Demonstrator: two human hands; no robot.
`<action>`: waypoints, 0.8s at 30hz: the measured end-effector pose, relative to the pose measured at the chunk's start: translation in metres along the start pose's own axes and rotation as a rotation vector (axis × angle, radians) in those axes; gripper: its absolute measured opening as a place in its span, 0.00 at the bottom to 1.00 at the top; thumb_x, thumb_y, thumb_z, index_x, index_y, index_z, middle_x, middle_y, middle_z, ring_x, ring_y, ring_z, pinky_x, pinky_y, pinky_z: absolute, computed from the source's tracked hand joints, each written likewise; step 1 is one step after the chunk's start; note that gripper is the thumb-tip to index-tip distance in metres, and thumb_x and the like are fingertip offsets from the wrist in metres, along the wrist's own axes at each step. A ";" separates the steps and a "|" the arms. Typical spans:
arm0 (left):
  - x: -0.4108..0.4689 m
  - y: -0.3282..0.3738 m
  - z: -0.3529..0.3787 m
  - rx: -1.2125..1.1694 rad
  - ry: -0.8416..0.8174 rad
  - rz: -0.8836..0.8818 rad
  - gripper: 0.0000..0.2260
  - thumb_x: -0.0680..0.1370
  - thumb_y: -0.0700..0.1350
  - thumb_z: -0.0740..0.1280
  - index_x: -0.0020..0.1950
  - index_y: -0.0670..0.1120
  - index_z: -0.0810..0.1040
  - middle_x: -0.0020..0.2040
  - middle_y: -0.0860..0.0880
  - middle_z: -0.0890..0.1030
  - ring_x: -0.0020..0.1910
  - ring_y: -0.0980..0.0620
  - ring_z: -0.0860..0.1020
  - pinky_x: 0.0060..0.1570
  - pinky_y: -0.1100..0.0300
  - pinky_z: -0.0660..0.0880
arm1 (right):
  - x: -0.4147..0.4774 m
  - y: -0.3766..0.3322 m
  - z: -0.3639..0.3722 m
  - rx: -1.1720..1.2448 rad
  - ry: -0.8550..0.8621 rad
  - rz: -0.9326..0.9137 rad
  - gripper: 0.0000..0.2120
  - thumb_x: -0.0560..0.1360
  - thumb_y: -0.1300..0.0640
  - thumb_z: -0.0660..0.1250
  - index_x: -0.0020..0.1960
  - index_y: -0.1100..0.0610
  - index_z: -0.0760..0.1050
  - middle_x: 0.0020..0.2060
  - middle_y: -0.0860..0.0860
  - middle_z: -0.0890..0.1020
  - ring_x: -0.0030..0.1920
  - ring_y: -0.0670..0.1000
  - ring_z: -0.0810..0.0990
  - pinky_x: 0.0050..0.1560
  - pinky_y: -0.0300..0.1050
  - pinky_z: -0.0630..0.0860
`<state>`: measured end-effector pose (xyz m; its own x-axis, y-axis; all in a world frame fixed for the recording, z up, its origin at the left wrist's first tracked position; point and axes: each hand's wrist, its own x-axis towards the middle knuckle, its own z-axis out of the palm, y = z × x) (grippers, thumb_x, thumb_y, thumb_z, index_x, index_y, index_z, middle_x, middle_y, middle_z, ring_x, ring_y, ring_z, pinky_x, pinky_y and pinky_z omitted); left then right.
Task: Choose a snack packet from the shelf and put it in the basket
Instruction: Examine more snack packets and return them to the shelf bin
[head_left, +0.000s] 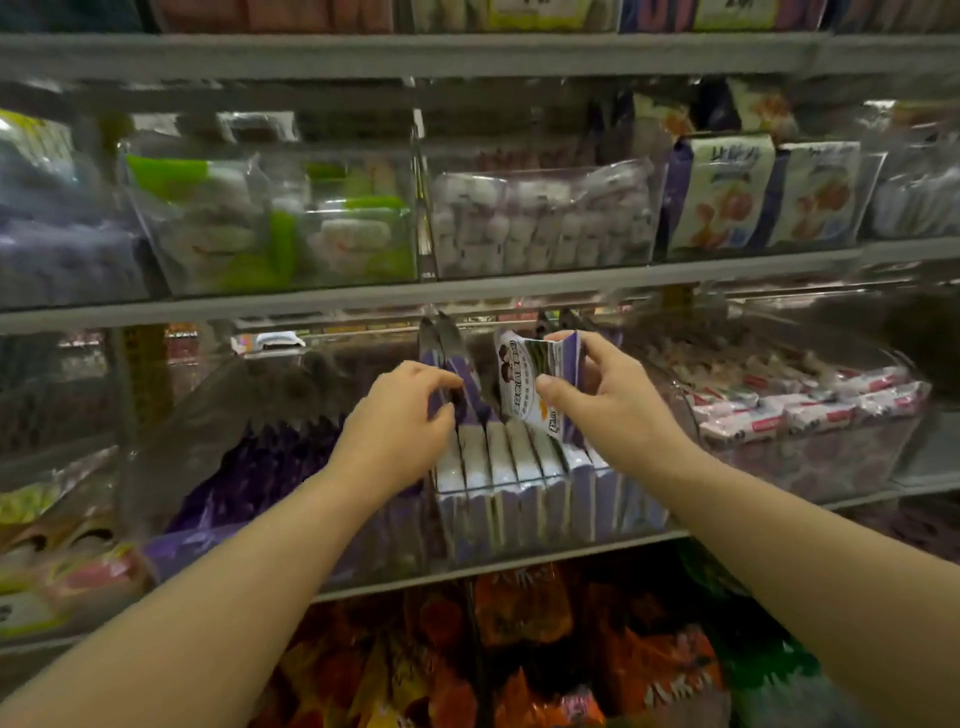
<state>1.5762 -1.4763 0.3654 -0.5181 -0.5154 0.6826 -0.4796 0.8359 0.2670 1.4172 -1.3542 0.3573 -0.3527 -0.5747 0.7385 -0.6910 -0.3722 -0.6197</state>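
A row of purple and white snack packets (519, 467) stands upright in a clear bin on the middle shelf. My right hand (613, 400) pinches one purple and white packet (524, 384) between thumb and fingers, lifted and tilted above the row. My left hand (410, 415) grips the tops of the purple packets (457, 374) at the left end of the same row. No basket is in view.
Clear bins of wrapped sweets (540, 218) fill the shelf above. A bin of red and white packets (800, 410) sits right of my hands. Dark purple bags (260, 467) lie to the left. Orange bags (524, 608) hang below the shelf edge (493, 566).
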 end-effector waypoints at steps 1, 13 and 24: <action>0.011 -0.006 0.003 0.023 -0.013 -0.025 0.18 0.78 0.45 0.64 0.68 0.51 0.72 0.67 0.49 0.72 0.66 0.48 0.70 0.63 0.47 0.71 | 0.010 0.003 0.006 0.027 -0.005 0.021 0.10 0.76 0.57 0.68 0.55 0.48 0.73 0.47 0.52 0.84 0.49 0.52 0.82 0.56 0.57 0.78; 0.110 -0.041 0.034 -0.024 -0.153 -0.060 0.20 0.76 0.45 0.67 0.69 0.49 0.72 0.67 0.45 0.76 0.65 0.44 0.74 0.62 0.53 0.72 | 0.107 0.072 0.077 -0.400 -0.178 -0.142 0.20 0.78 0.52 0.64 0.69 0.50 0.66 0.62 0.53 0.78 0.62 0.54 0.76 0.58 0.42 0.71; 0.126 -0.058 0.046 -0.088 0.009 0.062 0.16 0.80 0.41 0.61 0.64 0.55 0.76 0.62 0.48 0.79 0.59 0.46 0.78 0.59 0.53 0.74 | 0.142 0.089 0.070 -0.354 -0.268 -0.135 0.27 0.72 0.46 0.71 0.68 0.45 0.68 0.62 0.42 0.76 0.61 0.45 0.76 0.56 0.36 0.73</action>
<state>1.5058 -1.5984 0.4049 -0.5381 -0.4603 0.7060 -0.3823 0.8799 0.2822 1.3496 -1.5200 0.3885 -0.1012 -0.7236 0.6828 -0.9091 -0.2115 -0.3590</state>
